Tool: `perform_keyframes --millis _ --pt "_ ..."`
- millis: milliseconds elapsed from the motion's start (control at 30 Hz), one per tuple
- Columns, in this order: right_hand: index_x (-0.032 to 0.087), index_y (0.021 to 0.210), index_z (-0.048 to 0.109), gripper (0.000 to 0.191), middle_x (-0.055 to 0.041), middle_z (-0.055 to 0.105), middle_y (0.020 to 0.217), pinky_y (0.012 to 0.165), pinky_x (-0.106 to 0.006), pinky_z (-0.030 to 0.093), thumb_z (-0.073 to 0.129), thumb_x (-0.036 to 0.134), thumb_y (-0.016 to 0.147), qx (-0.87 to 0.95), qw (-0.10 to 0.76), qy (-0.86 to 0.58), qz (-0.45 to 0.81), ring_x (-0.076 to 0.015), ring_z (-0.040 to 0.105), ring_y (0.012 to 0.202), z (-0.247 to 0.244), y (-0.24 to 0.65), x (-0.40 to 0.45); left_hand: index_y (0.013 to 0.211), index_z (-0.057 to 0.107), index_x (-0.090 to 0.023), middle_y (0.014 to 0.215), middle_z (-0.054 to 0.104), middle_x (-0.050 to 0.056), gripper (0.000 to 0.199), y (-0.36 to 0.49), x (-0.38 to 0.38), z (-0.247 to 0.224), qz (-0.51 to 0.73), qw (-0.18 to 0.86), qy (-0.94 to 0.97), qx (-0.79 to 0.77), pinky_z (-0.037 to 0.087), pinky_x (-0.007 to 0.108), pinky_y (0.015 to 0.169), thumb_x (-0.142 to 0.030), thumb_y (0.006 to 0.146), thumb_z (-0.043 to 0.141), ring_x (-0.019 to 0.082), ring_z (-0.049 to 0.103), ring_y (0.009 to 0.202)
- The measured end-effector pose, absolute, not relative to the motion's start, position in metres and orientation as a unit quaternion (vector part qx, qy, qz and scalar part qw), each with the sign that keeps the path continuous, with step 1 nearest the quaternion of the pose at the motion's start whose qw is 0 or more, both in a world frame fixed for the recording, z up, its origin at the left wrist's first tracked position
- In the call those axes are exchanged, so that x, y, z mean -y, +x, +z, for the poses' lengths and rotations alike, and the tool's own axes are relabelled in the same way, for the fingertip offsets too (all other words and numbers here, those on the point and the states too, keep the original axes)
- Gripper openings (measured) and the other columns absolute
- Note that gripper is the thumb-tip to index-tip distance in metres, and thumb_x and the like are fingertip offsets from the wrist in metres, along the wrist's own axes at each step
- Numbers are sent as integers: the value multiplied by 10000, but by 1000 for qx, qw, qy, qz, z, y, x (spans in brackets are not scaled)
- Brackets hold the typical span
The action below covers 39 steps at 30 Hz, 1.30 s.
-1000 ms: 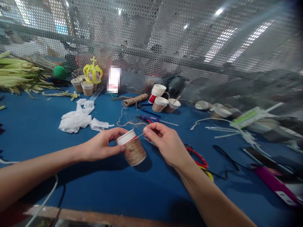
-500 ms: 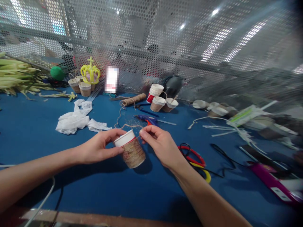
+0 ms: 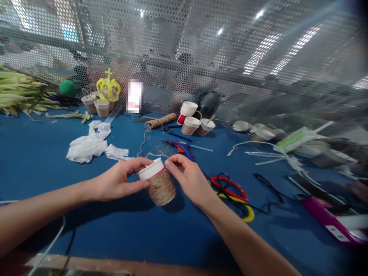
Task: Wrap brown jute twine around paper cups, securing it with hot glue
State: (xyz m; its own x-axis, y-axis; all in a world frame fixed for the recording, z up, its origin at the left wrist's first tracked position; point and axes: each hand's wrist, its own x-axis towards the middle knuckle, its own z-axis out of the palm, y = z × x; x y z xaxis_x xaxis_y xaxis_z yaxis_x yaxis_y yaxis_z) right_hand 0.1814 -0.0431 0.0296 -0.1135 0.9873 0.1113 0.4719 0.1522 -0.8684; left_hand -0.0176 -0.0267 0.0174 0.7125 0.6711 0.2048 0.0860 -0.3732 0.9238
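Note:
A paper cup wrapped in brown twine, its white rim and a red line showing, tilts above the blue table. My left hand is closed on its left side, the thumb on the wrapped wall and fingers by the rim. At the cup's upper right edge, my right hand pinches the twine. That strand runs back to a twine roll lying farther off. A blue hot glue gun with a clear stick in it lies just beyond my right hand.
Red-and-yellow-handled scissors and a purple power strip lie to the right. White crumpled cloth is at left. Small twine-wrapped buckets, a yellow crown and corn husks stand or lie along the mesh panel.
My right hand has moved slightly left, closer against the cup's rim, with the twine. The left hand and cup stay nearly in place.

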Motion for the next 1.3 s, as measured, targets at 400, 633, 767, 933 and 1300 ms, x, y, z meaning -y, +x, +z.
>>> perform_keyframes --millis 400,633,767,933,1300 --pt "207 748 400 191 20 450 653 548 -268 370 338 341 870 653 387 -583 288 -143 463 606 15 165 51 1037 489 -123 948 592 67 283 -15 28 20 296 490 779 -254 437 273 805 -167 760 526 164 548 863" --pt "204 779 380 154 7 474 643 539 -277 359 314 306 873 700 357 -579 219 -149 479 574 13 159 53 745 498 -134 660 505 -25 84 -9 32 20 279 502 750 -329 394 205 570 -209 728 530 94 460 598" --pt "206 794 382 136 -5 502 646 529 -278 363 315 300 867 714 336 -586 183 -161 503 574 12 157 54 660 475 -139 604 464 -41 54 -6 32 22 275 495 747 -348 363 193 540 -167 691 509 82 417 565" --pt "206 789 381 127 -22 522 667 530 -279 377 317 289 862 731 333 -573 159 -159 509 584 11 158 54 633 481 -141 594 477 -39 37 -5 31 21 260 484 754 -360 367 190 531 -156 664 496 84 426 554" --pt "205 783 373 143 -39 514 704 567 -298 387 300 298 865 735 324 -574 158 -175 510 622 9 158 52 654 496 -138 588 469 -41 17 -6 32 21 241 488 749 -376 358 196 527 -147 655 481 88 421 546"
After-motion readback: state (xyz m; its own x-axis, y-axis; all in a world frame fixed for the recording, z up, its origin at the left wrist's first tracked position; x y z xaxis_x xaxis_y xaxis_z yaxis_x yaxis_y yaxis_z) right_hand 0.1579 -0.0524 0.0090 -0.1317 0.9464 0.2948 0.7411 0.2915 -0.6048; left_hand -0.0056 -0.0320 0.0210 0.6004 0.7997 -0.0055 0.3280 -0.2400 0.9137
